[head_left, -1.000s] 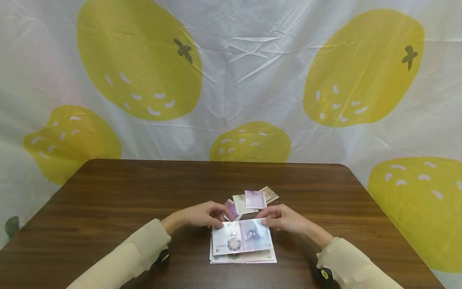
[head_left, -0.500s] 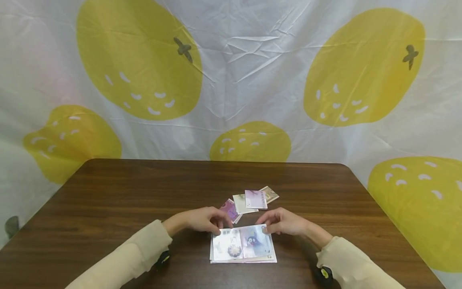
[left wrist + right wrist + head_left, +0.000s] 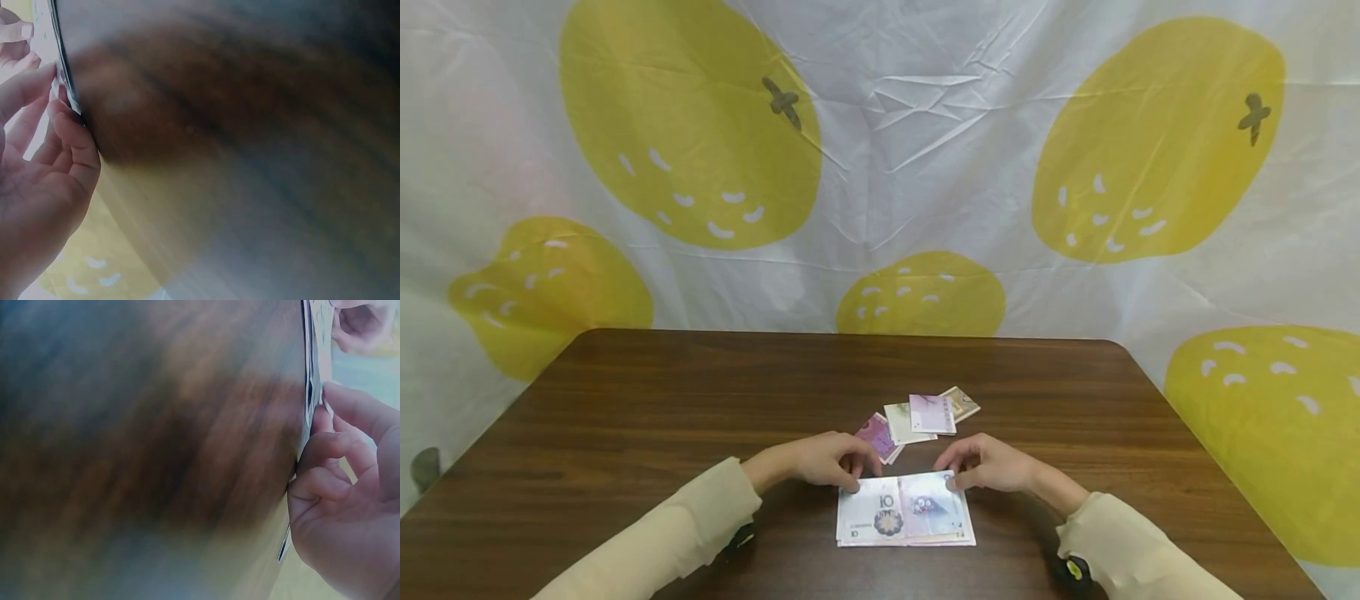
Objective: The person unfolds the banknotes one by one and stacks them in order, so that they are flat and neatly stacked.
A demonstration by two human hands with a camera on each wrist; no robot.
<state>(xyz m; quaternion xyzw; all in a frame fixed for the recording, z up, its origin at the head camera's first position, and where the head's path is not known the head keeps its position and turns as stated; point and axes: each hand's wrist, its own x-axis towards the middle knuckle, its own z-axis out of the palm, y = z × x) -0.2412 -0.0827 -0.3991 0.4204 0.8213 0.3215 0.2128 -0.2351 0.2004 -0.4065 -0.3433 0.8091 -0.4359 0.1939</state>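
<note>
A banknote marked 10 point(image 3: 880, 510), creased down its middle, lies over a small pile of banknotes point(image 3: 955, 542) near the table's front. At its far left corner my left hand point(image 3: 829, 460) pinches the note between thumb and fingers. My right hand point(image 3: 992, 465) pinches the far right corner the same way. In the left wrist view the left hand point(image 3: 53, 169) has its fingertips right at the thin edge of the pile point(image 3: 57, 44). From the right wrist view, the thumb and index finger of the right hand point(image 3: 350, 481) meet on a note's edge.
Beyond the hands, smaller-looking notes overlap: a purple one point(image 3: 877, 435), a pale one point(image 3: 908, 425), a lilac one point(image 3: 931, 414) and a brownish one point(image 3: 964, 403). They lie on the dark wooden table point(image 3: 662, 400). A lemon-print cloth point(image 3: 925, 208) hangs behind it.
Both hands have come slightly nearer to the front with the 10 note. It has lowered and now nearly lines up with the pile, covering the 20 note that showed below it.
</note>
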